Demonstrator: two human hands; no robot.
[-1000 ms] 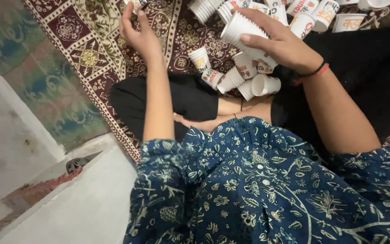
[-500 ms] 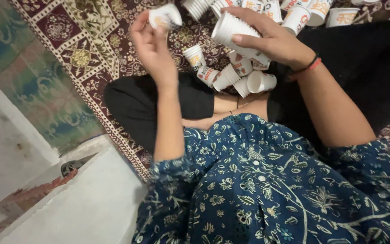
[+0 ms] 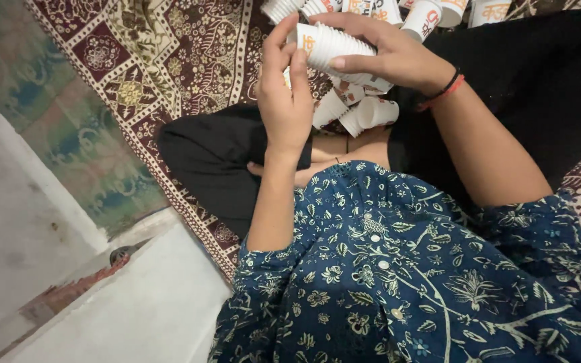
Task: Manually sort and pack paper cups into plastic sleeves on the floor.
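My right hand (image 3: 388,57) grips a stack of white paper cups (image 3: 341,47) lying sideways, its open end to the left. My left hand (image 3: 284,94) is right against that open end, thumb and fingers closed on the endmost paper cup (image 3: 304,39) with orange print. Below the hands, several loose paper cups (image 3: 364,111) lie in my lap between my black-trousered knees. More white cups with red and orange print (image 3: 425,15) lie on the rug along the top edge.
I sit cross-legged on a maroon patterned rug (image 3: 169,54). A green patterned cloth (image 3: 55,121) lies at the left, beside a white ledge (image 3: 142,309). My blue floral tunic (image 3: 405,282) fills the lower right.
My left hand picked up a single cup from the rug and carried it right to the open end of the stack. The right hand has tipped the stack more sideways.
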